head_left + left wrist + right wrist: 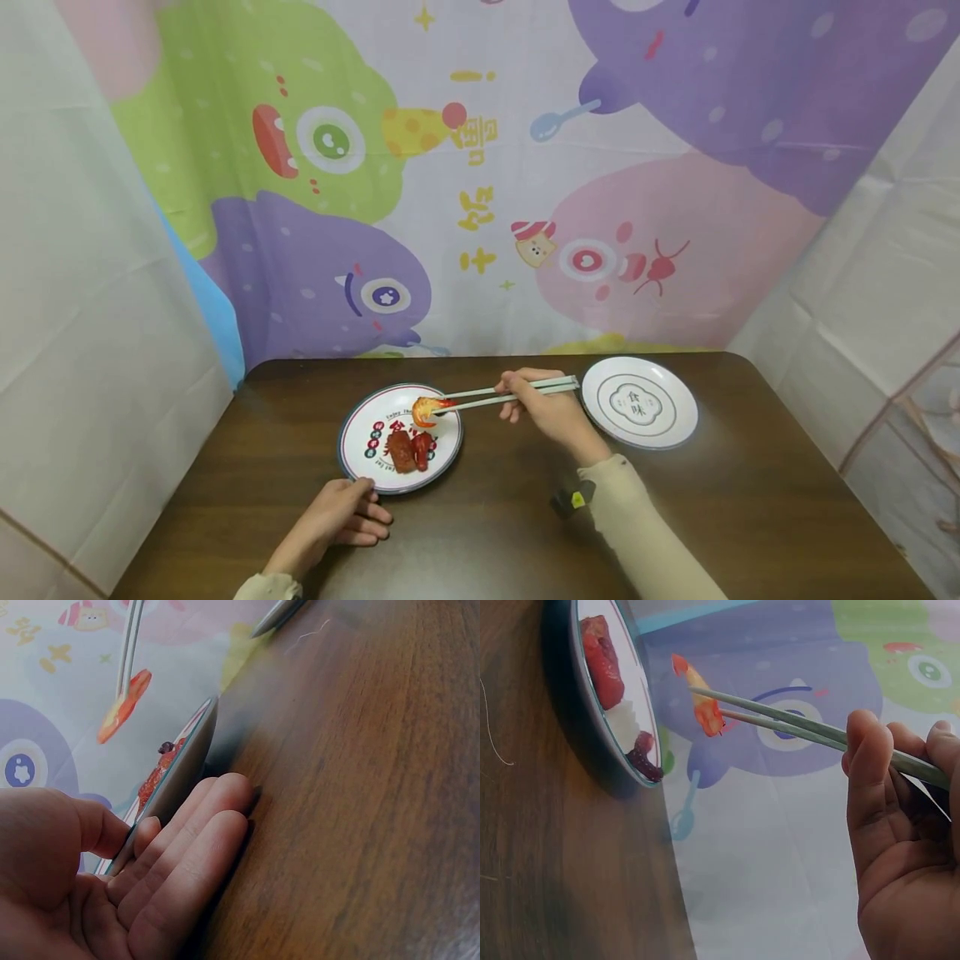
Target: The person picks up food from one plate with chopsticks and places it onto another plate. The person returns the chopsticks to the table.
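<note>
My right hand (551, 412) grips a pair of pale green chopsticks (480, 402). Their tips pinch an orange-red shrimp (701, 697), which hangs in the air above the left plate (360, 433); both wrist views show a gap beneath it. On that plate, which has a dark rim and printed lettering, lie a brown piece of food (401, 451) and a glossy red piece (422, 451) side by side. At the plate's near edge my left hand (165, 862) pinches the rim between thumb and index finger. Its other fingers stretch out low beside the plate, over the tabletop.
A second white plate (678, 412) with a grey printed emblem stands at the right, beyond my right hand. Both plates are on a dark brown wooden table (495, 533). Behind its far edge hangs a cartoon-printed cloth (480, 317), with pale cloth at either side.
</note>
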